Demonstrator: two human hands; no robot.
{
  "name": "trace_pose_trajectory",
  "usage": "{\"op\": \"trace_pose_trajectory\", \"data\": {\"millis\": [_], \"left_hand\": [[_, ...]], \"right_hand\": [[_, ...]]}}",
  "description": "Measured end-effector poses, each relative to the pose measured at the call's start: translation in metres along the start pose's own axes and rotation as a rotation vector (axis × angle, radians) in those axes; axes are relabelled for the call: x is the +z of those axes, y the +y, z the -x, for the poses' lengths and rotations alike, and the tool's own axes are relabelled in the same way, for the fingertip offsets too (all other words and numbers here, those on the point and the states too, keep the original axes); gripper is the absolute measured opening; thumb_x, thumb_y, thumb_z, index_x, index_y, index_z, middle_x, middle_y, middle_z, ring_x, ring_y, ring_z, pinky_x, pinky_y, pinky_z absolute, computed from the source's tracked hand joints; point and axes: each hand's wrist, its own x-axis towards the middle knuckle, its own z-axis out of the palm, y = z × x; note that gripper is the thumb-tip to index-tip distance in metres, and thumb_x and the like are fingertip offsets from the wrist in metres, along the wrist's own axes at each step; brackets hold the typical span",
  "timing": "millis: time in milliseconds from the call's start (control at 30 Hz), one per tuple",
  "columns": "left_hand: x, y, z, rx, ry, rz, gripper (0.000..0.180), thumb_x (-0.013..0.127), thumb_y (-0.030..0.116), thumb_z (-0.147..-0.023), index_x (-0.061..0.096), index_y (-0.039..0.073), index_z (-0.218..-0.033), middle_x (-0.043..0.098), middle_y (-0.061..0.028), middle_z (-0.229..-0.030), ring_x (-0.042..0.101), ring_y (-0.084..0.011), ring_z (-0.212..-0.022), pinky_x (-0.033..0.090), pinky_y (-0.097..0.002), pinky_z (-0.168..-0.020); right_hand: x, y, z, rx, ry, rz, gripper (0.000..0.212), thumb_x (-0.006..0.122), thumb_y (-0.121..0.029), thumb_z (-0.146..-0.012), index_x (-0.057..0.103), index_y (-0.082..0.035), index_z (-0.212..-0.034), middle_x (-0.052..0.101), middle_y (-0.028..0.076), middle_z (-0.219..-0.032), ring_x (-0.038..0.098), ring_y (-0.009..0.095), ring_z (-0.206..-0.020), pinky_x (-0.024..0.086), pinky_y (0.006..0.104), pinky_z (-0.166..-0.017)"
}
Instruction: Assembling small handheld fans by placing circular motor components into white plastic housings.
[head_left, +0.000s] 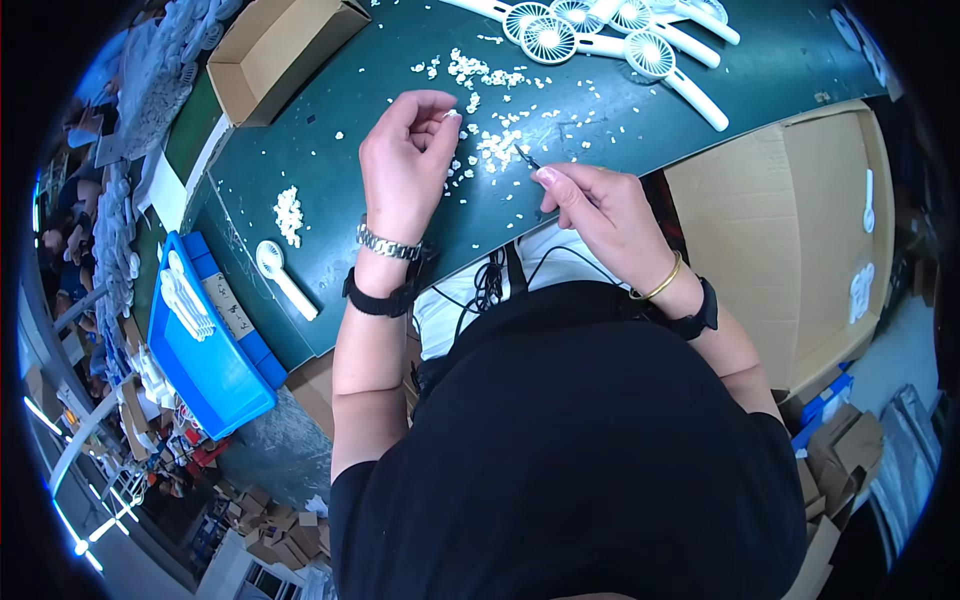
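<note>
My left hand [408,150] is closed in a pinch over the green table, with a small white piece [452,113] showing at the thumb and fingertip. Between the thumb and fingers of my right hand [600,205] is a pair of dark tweezers [528,159], its tips pointing into a loose scatter of tiny white pieces [498,148]. More of these bits spread behind and between both hands. Several white handheld fans [650,55] with round grilles lie in a heap at the far side of the table.
To the left are a small pile of white pieces [288,215], a single white handheld fan [285,280] and a blue bin [215,365] holding white parts. An open cardboard box [285,50] stands at the far left. A large carton [740,230] with a few white parts sits at right.
</note>
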Motion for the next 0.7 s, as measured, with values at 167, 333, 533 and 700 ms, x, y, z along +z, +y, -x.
{"op": "trace_pose_trajectory", "data": {"millis": [167,333,533,700], "left_hand": [[0.001,0.013,0.02,-0.069,-0.12,0.387,0.027,0.073,0.001,-0.1,0.076,0.004,-0.127,0.078,-0.009,-0.101,0.076,-0.0154,-0.089,0.065,-0.0282,-0.078],[0.009,0.029,0.043,-0.215,-0.136,0.704,0.025,0.072,-0.001,-0.101,0.073,-0.007,-0.125,0.078,-0.0116,-0.102,0.077,-0.0153,-0.089,0.063,-0.026,-0.081],[0.015,0.03,0.052,-0.174,-0.11,0.686,0.024,0.071,-0.001,-0.101,0.074,-0.007,-0.125,0.079,-0.0136,-0.104,0.077,-0.0158,-0.089,0.063,-0.0258,-0.082],[0.018,0.032,0.056,-0.176,-0.094,0.7,0.022,0.071,-0.005,-0.1,0.074,-0.008,-0.121,0.073,-0.0112,-0.107,0.078,-0.017,-0.093,0.066,-0.0265,-0.083]], "right_hand": [[0.0,0.001,-0.001,-0.093,0.055,0.015,0.035,0.062,-0.027,-0.111,0.075,0.003,-0.123,0.075,0.01,-0.093,0.067,0.012,-0.077,0.054,0.0266,-0.07],[0.001,0.001,0.0,-0.173,0.081,0.059,0.036,0.062,-0.027,-0.11,0.073,0.006,-0.122,0.076,0.012,-0.095,0.069,0.015,-0.079,0.055,0.028,-0.073],[0.001,-0.004,0.001,-0.21,0.069,0.125,0.037,0.063,-0.027,-0.109,0.071,0.006,-0.122,0.076,0.017,-0.098,0.073,0.021,-0.085,0.056,0.0324,-0.078],[0.002,-0.006,0.004,-0.241,0.088,0.184,0.036,0.065,-0.027,-0.108,0.072,0.005,-0.122,0.075,0.02,-0.101,0.074,0.029,-0.088,0.056,0.0354,-0.08]]}}
